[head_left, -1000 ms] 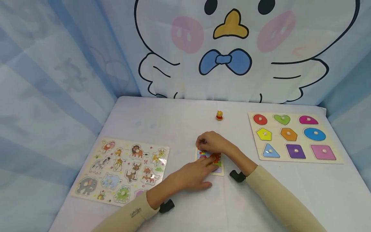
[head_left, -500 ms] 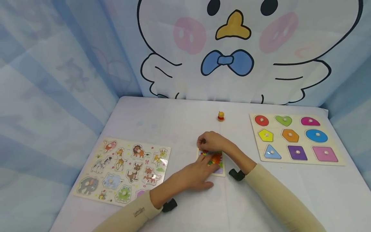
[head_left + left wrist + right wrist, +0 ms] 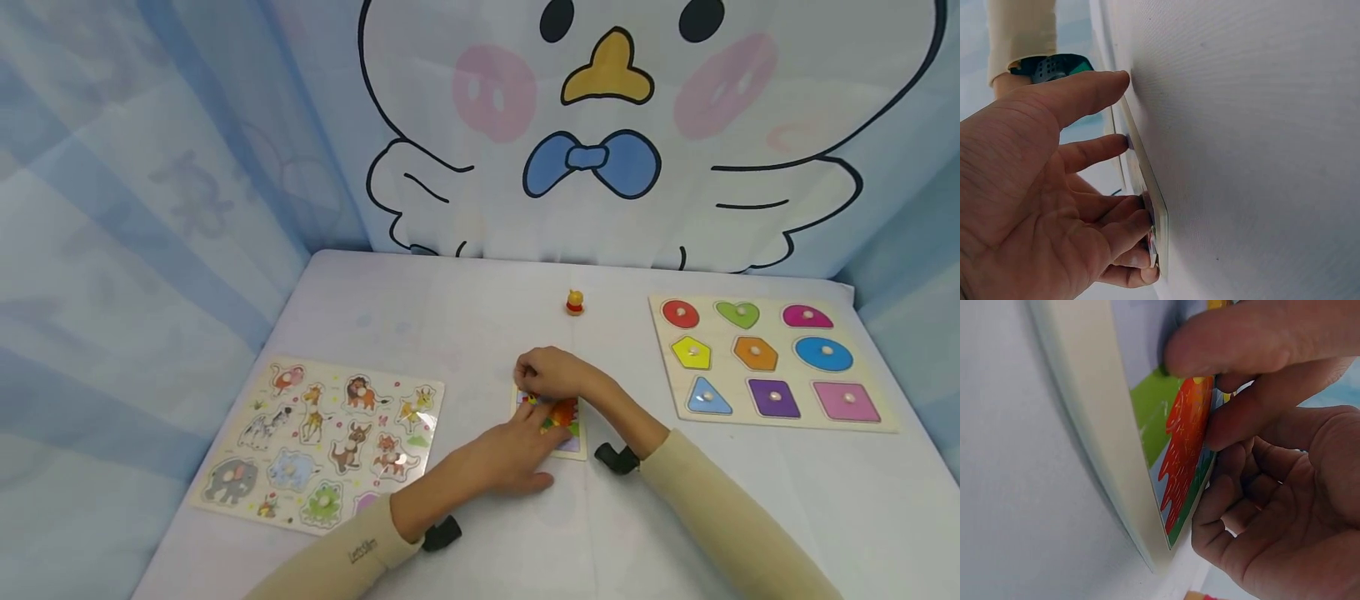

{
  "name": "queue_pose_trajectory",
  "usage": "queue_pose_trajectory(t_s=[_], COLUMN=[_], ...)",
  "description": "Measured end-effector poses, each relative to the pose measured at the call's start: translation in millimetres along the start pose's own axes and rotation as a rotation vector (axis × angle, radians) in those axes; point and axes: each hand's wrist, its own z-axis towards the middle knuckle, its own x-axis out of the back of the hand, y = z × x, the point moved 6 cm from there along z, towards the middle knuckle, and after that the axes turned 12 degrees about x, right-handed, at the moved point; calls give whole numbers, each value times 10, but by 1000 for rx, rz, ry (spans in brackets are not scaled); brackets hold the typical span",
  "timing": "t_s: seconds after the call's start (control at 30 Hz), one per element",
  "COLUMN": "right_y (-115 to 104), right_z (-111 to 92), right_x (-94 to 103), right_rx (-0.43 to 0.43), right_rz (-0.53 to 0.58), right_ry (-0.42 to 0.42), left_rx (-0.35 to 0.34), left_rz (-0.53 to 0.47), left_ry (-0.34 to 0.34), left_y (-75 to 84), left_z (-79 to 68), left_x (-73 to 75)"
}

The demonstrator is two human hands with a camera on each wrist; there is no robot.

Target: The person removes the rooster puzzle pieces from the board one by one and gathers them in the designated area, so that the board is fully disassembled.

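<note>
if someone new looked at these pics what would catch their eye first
Probably the huge cartoon character with a blue bow tie, looming behind the white table. Next, the left hand and right hand, close together at a small colourful board. The animal board lies to their left, the bright shapes board to their right.

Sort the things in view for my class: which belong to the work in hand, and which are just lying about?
In use:
small board
left hand, touching it
right hand, at its far end

Lying about:
animal board
shape board
toy figure
</note>
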Motion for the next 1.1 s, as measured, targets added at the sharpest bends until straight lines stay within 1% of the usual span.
queue_pose_trajectory(t_s=[0.2, 0.37, 0.5, 0.73, 0.97, 1.1], right_y=[13, 8, -7, 16, 38, 61], right_z=[-57, -127, -205, -267, -321, -331], right_x=[1, -14, -30, -39, -23, -8], right_rx=[21, 52, 44, 58, 73, 53], right_rz=[19, 41, 63, 48, 102, 113], right_ry=[29, 45, 48, 109, 154, 172], left_rx=[7, 3, 4, 32, 33, 40], left_rz=[15, 14, 36, 49, 65, 85], left_ry=[-14, -2, 10, 1, 13, 11], left_y=[10, 26, 38, 40, 51, 56], left_z=[3, 4, -4, -31, -34, -25], left_x=[-1, 4, 14, 1, -3, -7])
